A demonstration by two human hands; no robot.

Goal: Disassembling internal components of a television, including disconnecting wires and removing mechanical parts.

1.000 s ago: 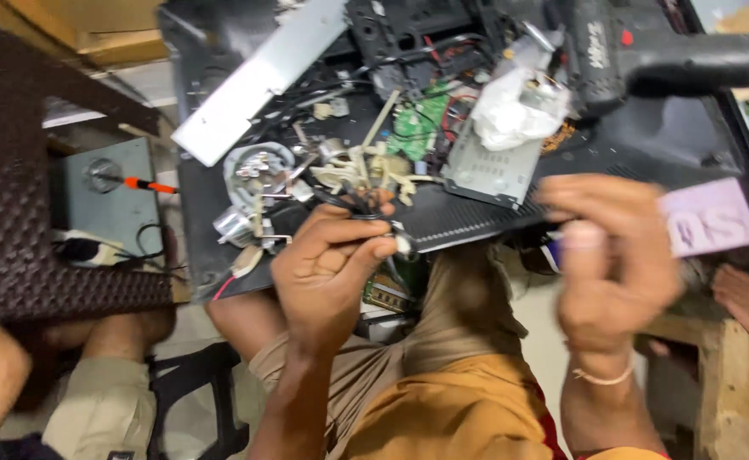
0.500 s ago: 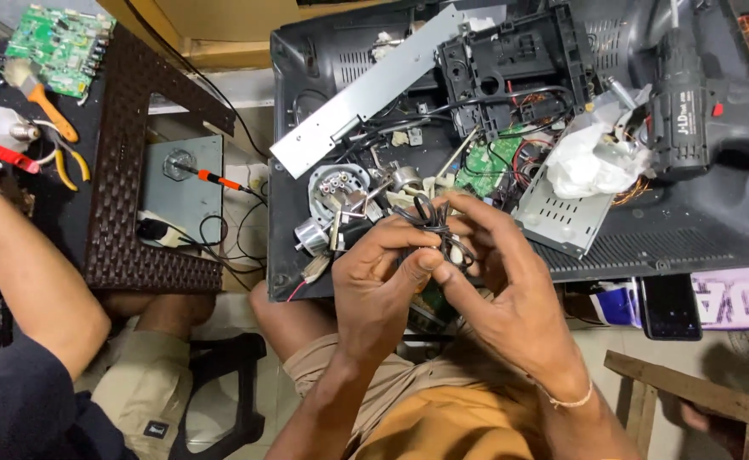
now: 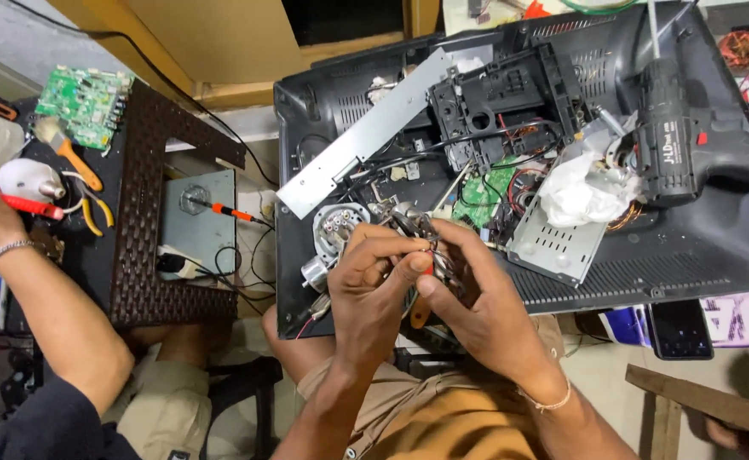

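Observation:
My left hand (image 3: 373, 285) and my right hand (image 3: 479, 300) meet over the front edge of an opened black TV back shell (image 3: 715, 247). Between their fingertips they pinch a small metal part with thin wires (image 3: 419, 228). A red bit shows between my fingers; I cannot tell what it is. A round grey speaker (image 3: 335, 227) lies just left of my left hand. A green circuit board (image 3: 487, 192) and tangled wires sit right behind the hands.
A black cordless drill (image 3: 679, 140), crumpled white plastic (image 3: 577, 194), a perforated metal plate (image 3: 553, 245) and a long metal bracket (image 3: 364, 143) lie in the shell. At left, another person's arm (image 3: 46, 294) rests by a brown stool (image 3: 160, 255) with another circuit board (image 3: 80, 100). An orange screwdriver (image 3: 230, 211) lies on a grey box.
My right hand has come in from the right and joined my left hand on the small part. The view has swung left, showing the stool and the other person's arm.

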